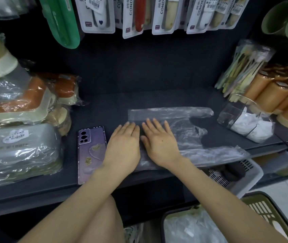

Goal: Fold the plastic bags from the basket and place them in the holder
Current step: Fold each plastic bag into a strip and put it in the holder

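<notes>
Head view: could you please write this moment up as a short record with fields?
bag: clear, flat on shelf
left hand: flat, at bag's left edge
right hand: flat on bag
phone: face down, left of hands
holder: right on shelf, white folded plastic inside
basket: lower right, holds more bags

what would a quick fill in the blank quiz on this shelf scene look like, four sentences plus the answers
1. The clear plastic bag lies spread on the dark shelf under ____ hands.
2. The purple phone lies face ____ beside the left hand.
3. The clear holder stands to the ____ of the right hand.
4. The green basket below the shelf holds more plastic ____.

Missing words: both; down; right; bags
</notes>
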`<control>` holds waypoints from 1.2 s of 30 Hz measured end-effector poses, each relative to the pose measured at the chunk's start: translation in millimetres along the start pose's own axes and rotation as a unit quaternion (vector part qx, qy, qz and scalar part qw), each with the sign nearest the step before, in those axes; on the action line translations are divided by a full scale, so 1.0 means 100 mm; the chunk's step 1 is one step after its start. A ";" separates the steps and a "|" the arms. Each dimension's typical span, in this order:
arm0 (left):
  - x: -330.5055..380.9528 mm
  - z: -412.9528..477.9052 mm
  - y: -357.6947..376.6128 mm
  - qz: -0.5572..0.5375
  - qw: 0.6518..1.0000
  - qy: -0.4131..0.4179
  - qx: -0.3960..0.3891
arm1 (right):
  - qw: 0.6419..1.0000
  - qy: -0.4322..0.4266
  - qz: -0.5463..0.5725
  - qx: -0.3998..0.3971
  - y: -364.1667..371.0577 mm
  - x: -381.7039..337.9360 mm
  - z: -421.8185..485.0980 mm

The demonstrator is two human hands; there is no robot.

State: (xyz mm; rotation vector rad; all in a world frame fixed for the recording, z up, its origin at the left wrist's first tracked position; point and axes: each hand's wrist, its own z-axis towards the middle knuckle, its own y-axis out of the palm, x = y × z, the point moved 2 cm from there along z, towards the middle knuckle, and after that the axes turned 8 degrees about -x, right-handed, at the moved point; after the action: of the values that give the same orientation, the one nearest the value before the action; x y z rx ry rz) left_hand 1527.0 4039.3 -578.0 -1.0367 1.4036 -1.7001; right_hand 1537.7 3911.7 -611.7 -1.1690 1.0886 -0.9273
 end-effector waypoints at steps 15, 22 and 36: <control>-0.06 -0.02 0.29 0.012 0.982 -0.001 -0.190 | 0.996 -0.055 -0.010 0.074 -0.31 0.86 -0.93; -0.12 -0.09 0.14 -0.214 0.976 0.016 -0.041 | 0.968 -0.162 -0.039 0.186 -0.20 0.78 -1.18; -0.18 -0.17 -0.02 -0.630 0.757 -0.160 -0.065 | 0.971 0.049 0.214 -0.100 -1.06 0.56 -0.55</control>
State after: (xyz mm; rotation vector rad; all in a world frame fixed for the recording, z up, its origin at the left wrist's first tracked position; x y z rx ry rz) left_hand 1520.3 4063.0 -580.5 -2.5687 0.4842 -2.0494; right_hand 1496.3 3827.4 -518.5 -0.9976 1.4710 -0.5515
